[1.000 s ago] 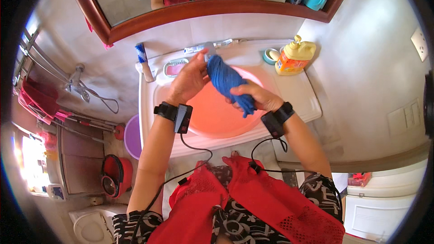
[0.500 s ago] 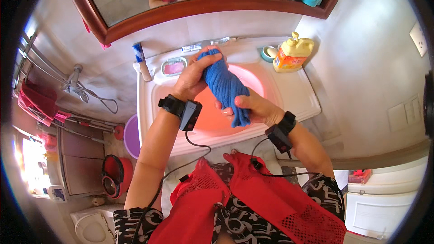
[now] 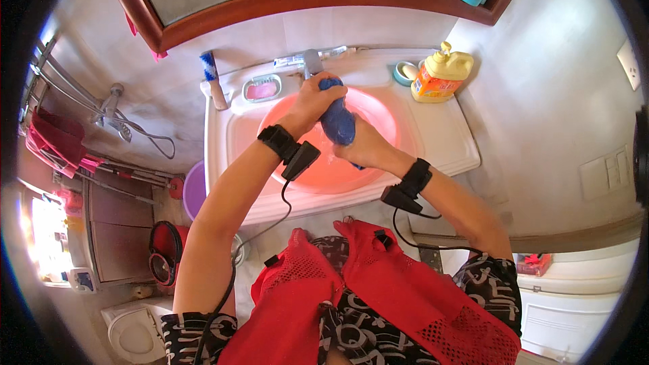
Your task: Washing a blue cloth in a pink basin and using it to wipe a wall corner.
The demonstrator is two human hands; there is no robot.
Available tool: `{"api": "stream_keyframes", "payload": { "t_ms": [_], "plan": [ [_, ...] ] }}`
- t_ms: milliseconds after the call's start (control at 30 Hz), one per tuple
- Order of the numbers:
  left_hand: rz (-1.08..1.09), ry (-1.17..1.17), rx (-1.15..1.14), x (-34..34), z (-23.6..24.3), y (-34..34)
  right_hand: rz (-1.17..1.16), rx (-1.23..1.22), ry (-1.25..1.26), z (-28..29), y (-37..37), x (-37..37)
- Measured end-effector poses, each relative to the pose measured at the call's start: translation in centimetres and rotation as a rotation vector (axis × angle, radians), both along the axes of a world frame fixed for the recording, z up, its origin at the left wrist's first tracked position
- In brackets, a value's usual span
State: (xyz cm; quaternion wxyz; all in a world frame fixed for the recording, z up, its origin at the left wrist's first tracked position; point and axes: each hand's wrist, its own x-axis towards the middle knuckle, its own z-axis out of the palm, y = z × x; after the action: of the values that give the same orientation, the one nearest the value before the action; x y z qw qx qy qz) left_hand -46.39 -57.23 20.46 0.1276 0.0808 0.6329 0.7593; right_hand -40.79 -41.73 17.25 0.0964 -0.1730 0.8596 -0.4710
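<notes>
A twisted blue cloth is stretched between my two hands above a pink basin. My left hand is wrapped round its upper end, close to the grey faucet. Lower and to the right, my right hand grips the other end, with a small tip of cloth showing below the fingers. Water shows in the basin, which sits in the white sink. Both wrists wear black straps with small boxes and cables.
Left of the faucet are a soap dish with pink soap and a blue-bristled brush. At the right back stand a yellow pump bottle and a small teal bowl. A wood-framed mirror hangs above; a purple bucket is left.
The cloth is twisted tighter and looks shorter. Both hands have turned over round it and come closer together, lower over the basin. More of the faucet shows now.
</notes>
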Motion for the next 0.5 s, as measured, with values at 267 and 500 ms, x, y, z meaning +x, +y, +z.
{"api": "stream_keyframes", "payload": {
  "t_ms": [267, 500],
  "plan": [
    [0.282, 0.348, -0.496, -2.7, -5.4, 1.3, -0.112, 0.192, 0.068, -1.8, -0.3, -1.1],
    [0.390, 0.178, -0.491, -3.2, -8.0, 1.5, -0.141, 0.193, 0.208, -5.5, -0.7, -2.0]
  ]
}}
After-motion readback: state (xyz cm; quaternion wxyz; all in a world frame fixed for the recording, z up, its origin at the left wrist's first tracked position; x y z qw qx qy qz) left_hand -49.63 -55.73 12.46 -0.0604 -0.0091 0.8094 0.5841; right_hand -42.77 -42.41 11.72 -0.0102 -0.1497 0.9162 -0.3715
